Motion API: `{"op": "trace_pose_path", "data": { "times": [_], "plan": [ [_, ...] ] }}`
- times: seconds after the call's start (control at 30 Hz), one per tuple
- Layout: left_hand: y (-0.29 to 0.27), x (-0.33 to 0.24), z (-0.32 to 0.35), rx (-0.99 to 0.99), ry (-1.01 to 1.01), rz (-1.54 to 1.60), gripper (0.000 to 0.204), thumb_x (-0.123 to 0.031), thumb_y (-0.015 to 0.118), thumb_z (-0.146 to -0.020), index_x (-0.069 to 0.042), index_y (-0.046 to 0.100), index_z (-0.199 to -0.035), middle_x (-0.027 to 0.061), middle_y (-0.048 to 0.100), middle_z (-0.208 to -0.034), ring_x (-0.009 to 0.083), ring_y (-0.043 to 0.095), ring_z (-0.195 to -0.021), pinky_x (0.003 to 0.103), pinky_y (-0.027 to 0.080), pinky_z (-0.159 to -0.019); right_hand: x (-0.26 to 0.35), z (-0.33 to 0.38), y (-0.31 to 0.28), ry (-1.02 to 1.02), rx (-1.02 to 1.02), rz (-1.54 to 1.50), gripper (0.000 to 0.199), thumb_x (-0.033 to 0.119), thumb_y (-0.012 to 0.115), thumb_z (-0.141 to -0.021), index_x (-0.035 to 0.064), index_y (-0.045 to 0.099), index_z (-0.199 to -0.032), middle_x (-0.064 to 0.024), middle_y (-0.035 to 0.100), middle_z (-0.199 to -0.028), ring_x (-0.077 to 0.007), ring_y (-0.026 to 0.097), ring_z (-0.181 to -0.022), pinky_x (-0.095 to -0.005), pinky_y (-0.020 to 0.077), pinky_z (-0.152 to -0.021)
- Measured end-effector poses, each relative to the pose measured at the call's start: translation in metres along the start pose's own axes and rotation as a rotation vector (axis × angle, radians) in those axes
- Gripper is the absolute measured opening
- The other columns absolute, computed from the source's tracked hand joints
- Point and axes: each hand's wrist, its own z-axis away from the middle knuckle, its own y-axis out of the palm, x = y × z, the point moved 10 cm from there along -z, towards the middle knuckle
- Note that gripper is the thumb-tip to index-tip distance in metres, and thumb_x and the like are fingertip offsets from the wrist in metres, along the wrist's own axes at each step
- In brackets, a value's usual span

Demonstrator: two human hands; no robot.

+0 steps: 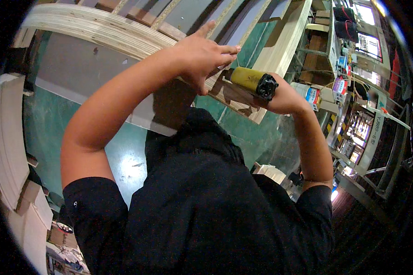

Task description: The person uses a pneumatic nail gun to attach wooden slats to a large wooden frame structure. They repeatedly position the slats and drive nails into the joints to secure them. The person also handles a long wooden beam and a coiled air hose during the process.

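Note:
My left hand (198, 54) lies over the corner of a wooden frame, its fingers spread and its thumb pointing down beside the layered plywood rail (110, 28). Closed around a yellow nail gun (248, 79) is my right hand (283, 95). The tool has a rounded body with black wrapping on its rear end, and its nose points left to the wood near my left fingers. My right fingers are mostly hidden behind it. Below the tool runs a short wooden piece (236, 101) of the frame. Whether the nose touches wood I cannot tell.
Several narrow slats (219, 19) cross the frame, and a pale board (287, 39) forms its right side. A grey panel (87, 68) hangs below the rail. Stacked boards (8, 137) stand at left. Boxes (313, 97) and machinery (369, 137) line the right, above a green floor (59, 119).

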Motion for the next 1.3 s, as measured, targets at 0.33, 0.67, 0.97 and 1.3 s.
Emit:
{"op": "trace_pose_path", "data": {
  "times": [0.33, 0.67, 0.97, 1.3],
  "plan": [
    [0.006, 0.006, -0.003, -0.031, 0.007, 0.002, 0.117, -0.056, 0.089, -0.05, -0.014, 0.043, -0.149, 0.0027, 0.037, -0.159, 0.0246, 0.056, -0.129, 0.064, 0.005, -0.12, -0.002, -0.004, -0.005, 0.007, -0.039, 0.018, 0.044, 0.003, 0.071, -0.077, -0.0018, 0.063, -0.119, -0.0132, 0.071, -0.104, -0.0176, 0.064, -0.09, -0.0324, 0.0532, -0.084],
    [0.003, 0.003, -0.002, -0.034, 0.022, 0.013, 0.118, -0.057, 0.089, -0.05, -0.014, 0.043, -0.15, 0.003, 0.037, -0.158, 0.0252, 0.057, -0.129, 0.064, 0.006, -0.12, -0.001, -0.004, -0.003, -0.089, -0.035, 0.027, 0.045, 0.004, 0.071, -0.079, -0.0013, 0.062, -0.123, -0.0159, 0.07, -0.111, -0.0225, 0.065, -0.097, -0.0347, 0.0522, -0.089],
    [0.002, 0.002, -0.001, -0.059, 0.022, 0.027, 0.117, -0.054, 0.09, -0.049, -0.013, 0.043, -0.149, 0.0031, 0.038, -0.158, 0.0249, 0.056, -0.129, 0.063, 0.005, -0.12, -0.006, -0.004, -0.002, 0.019, -0.001, 0.041, 0.048, 0.004, 0.069, -0.076, -0.0014, 0.062, -0.123, -0.0165, 0.07, -0.11, -0.024, 0.066, -0.097, -0.0347, 0.052, -0.09],
    [0.003, 0.002, -0.003, -0.027, 0.018, 0.018, 0.116, -0.052, 0.09, -0.05, -0.012, 0.043, -0.149, 0.0046, 0.039, -0.158, 0.0242, 0.052, -0.134, 0.063, 0.006, -0.121, 0.001, -0.002, -0.001, -0.013, 0.026, 0.087, 0.048, 0.005, 0.069, -0.077, -0.0012, 0.061, -0.124, -0.0154, 0.07, -0.108, -0.0225, 0.065, -0.093, -0.0345, 0.0519, -0.088]
  ]
}}
